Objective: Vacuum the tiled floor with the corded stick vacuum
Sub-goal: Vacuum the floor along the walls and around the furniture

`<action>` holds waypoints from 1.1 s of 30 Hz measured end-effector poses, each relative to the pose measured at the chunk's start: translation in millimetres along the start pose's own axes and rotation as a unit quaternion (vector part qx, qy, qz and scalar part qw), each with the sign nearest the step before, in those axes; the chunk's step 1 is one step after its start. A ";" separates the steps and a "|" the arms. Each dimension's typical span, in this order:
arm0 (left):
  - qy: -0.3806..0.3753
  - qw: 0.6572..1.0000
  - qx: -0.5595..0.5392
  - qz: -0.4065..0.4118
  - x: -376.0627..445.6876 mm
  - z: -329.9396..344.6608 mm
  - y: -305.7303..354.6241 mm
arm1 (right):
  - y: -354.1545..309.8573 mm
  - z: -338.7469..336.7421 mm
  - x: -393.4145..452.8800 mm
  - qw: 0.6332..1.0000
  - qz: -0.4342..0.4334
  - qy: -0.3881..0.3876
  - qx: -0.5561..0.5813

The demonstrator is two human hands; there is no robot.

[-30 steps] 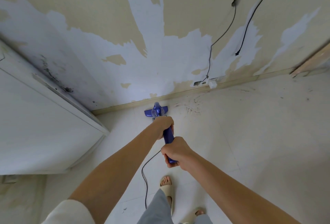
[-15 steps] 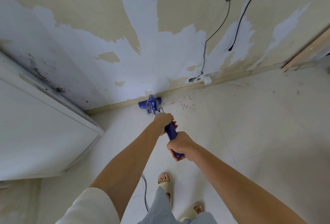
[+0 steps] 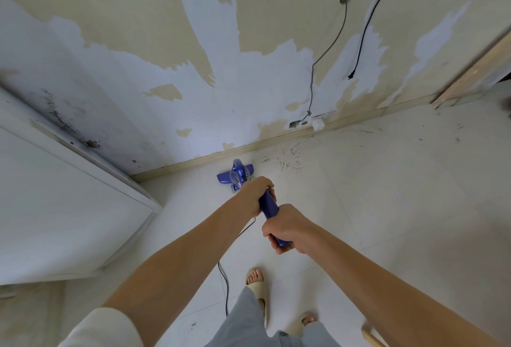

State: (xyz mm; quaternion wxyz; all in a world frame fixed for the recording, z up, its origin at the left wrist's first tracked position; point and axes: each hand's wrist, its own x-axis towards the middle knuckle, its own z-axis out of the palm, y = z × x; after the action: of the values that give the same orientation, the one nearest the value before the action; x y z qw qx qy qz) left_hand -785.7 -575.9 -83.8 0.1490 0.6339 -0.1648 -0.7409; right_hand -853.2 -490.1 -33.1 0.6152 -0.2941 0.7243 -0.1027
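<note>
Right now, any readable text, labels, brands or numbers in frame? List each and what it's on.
None readable.
Blue stick vacuum: no legible brand or label; the left hand and right hand cover much of its handle.
White socket at the skirting: any markings are too small to read.

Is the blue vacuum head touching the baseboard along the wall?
Apart. In the head view a strip of pale floor tile shows between the vacuum head and the baseboard.
</note>
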 end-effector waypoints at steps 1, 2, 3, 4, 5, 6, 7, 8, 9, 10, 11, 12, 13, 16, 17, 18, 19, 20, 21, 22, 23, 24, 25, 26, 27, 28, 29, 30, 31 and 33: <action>0.001 1.000 -0.005 0.000 1.6 0.3 1.4 | 0.7 0.7 3.4 1.000 0.001 0.004 -0.003; 0.001 1.000 -0.009 -0.003 3.5 -0.1 3.0 | 1.8 2.1 8.2 1.000 0.002 0.008 -0.005; 0.003 1.000 -0.010 -0.006 5.7 -1.5 4.6 | 2.3 4.2 13.4 1.000 0.003 0.011 -0.009; 0.006 1.000 -0.009 -0.007 8.8 -3.3 5.6 | 2.6 7.2 18.4 1.000 0.005 0.013 -0.012; 0.010 1.000 -0.008 -0.007 12.3 -5.5 6.3 | 2.0 11.4 22.2 1.000 0.007 0.015 -0.013; 0.013 1.000 -0.006 -0.006 16.4 -7.7 7.3 | 1.0 15.9 25.8 1.000 0.007 0.016 -0.010; 0.015 1.000 -0.006 -0.003 21.4 -9.6 9.9 | -1.3 20.1 29.8 1.000 0.007 0.016 -0.001; 0.017 1.000 -0.009 0.002 24.9 -11.2 12.8 | -4.0 23.1 33.2 1.000 0.005 0.017 0.008; 0.017 1.000 -0.013 0.006 27.6 -12.2 16.1 | -7.0 24.5 35.3 1.000 0.003 0.019 0.014; 0.016 1.000 -0.013 0.007 29.9 -13.8 19.3 | -10.0 25.3 37.3 1.000 0.002 0.020 0.016; 0.014 1.000 -0.008 0.007 31.3 -14.6 22.8 | -13.4 24.4 38.5 1.000 0.001 0.022 0.016; 0.014 1.000 0.000 0.010 33.4 -15.4 25.7 | -16.1 23.0 40.2 1.000 -0.002 0.024 0.016; 0.018 1.000 0.009 0.013 35.8 -16.1 27.8 | -18.9 21.8 41.1 0.999 -0.003 0.025 0.020; 0.032 0.999 0.037 0.024 43.3 -15.9 30.2 | -24.1 19.2 42.4 0.999 -0.002 0.034 0.030; 0.033 0.998 0.046 0.029 45.0 -14.1 30.5 | -24.5 17.6 41.8 0.999 -0.003 0.039 0.030; 0.033 0.998 0.052 0.034 46.1 -11.5 30.9 | -24.5 15.0 41.4 0.999 -0.006 0.045 0.027; 0.033 0.997 0.054 0.037 46.0 -7.2 31.2 | -23.5 10.9 40.7 0.998 -0.010 0.054 0.023; 0.033 0.997 0.057 0.038 45.3 -1.5 31.4 | -21.7 5.9 40.2 0.998 -0.013 0.065 0.023; 0.033 0.997 0.063 0.039 43.8 5.5 31.3 | -19.1 0.6 39.2 0.997 -0.015 0.076 0.024; 0.035 0.996 0.070 0.040 42.5 12.8 30.2 | -15.5 -4.9 37.7 0.996 -0.015 0.085 0.027; 0.034 0.995 0.079 0.040 41.0 23.2 27.8 | -9.9 -12.0 34.4 0.995 -0.012 0.095 0.031; 0.032 0.995 0.089 0.041 40.8 32.3 24.6 | -4.1 -18.1 31.6 0.994 -0.010 0.101 0.032; 0.031 0.994 0.097 0.040 41.6 38.5 20.6 | 1.5 -21.5 29.3 0.994 -0.006 0.104 0.032; 0.026 0.993 0.105 0.038 42.3 46.2 15.1 | 8.8 -26.2 26.4 0.994 -0.002 0.105 0.035; 0.023 0.993 0.113 0.034 41.6 57.0 8.7 | 17.9 -33.6 22.2 0.994 -0.001 0.107 0.037; 0.020 0.992 0.122 0.029 41.4 64.9 2.3 | 25.8 -38.5 18.9 0.993 0.000 0.107 0.040; 0.018 0.991 0.131 0.029 40.2 72.7 -3.9 | 33.0 -43.3 15.7 0.993 0.001 0.108 0.045; 0.015 0.990 0.135 0.030 38.6 81.8 -9.4 | 40.7 -48.9 12.3 0.993 0.001 0.110 0.050; 0.011 0.990 0.137 0.033 36.8 90.2 -14.1 | 47.3 -54.5 9.7 0.992 0.000 0.111 0.057; 0.007 0.991 0.130 0.032 29.8 110.2 -26.0 | 63.1 -69.3 2.2 0.992 0.000 0.109 0.066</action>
State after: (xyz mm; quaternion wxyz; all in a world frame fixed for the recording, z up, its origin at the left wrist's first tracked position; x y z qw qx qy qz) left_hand -899.5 -559.2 -106.0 0.0901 0.6475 -0.2788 -0.7035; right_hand -938.2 -455.2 -51.8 0.5503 -0.2400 0.7787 -0.1823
